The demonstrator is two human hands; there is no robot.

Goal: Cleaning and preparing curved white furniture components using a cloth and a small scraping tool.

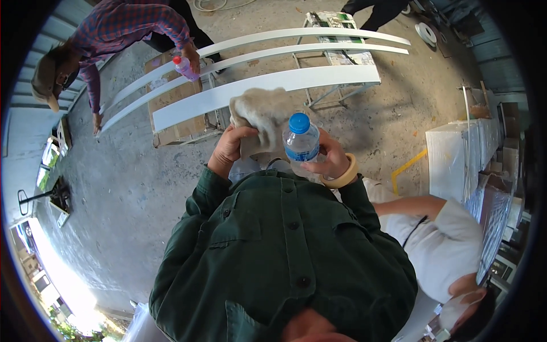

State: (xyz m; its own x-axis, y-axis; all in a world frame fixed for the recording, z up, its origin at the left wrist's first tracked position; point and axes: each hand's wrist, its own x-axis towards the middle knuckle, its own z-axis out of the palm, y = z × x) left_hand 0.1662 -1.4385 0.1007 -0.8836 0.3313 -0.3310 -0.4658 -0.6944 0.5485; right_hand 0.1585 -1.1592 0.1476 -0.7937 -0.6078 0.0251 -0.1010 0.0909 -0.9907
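Observation:
My left hand (229,145) grips a cream-coloured cloth (262,111) that looks fluffy and hangs down in front of me. In my right hand (332,158) is a clear plastic bottle (302,147) with a blue cap and blue label, held upright with the cap on. A roll of tape (343,172) circles my right wrist like a bracelet. Just beyond the cloth lies a wide white board (336,76), partly covered by the cloth in this view. Two narrower white strips (250,56) run behind it.
Trestle stands (333,94) and cardboard (174,117) support the boards. Far left, a person in a checked shirt (134,25) leans over the strips with a pink bottle (183,67). Someone in a white top (436,245) is close at my right, near a white box (447,162).

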